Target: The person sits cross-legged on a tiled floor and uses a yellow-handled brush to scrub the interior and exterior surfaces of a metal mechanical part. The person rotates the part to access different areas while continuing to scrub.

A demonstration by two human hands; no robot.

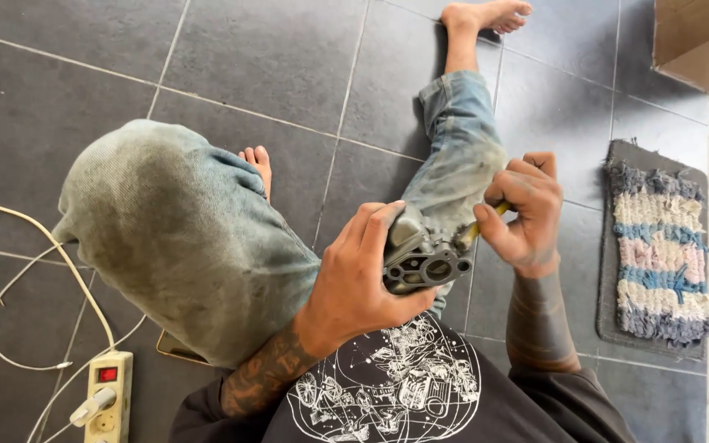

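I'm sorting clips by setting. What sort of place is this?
Probably a home floor, not a workshop: dark floor tiles, a woven doormat and a power strip. The person sits barefoot, left hand holding a metal engine part.

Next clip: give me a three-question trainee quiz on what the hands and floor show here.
1. True or false: the left hand holds a grey metal part.
2. The right hand grips a tool with a handle of which colour: A red, B yellow, C blue?
3. What lies on the tiled floor at the person's right?

Key: 1 true. 2 B, the yellow-handled tool. 3 A striped woven mat.
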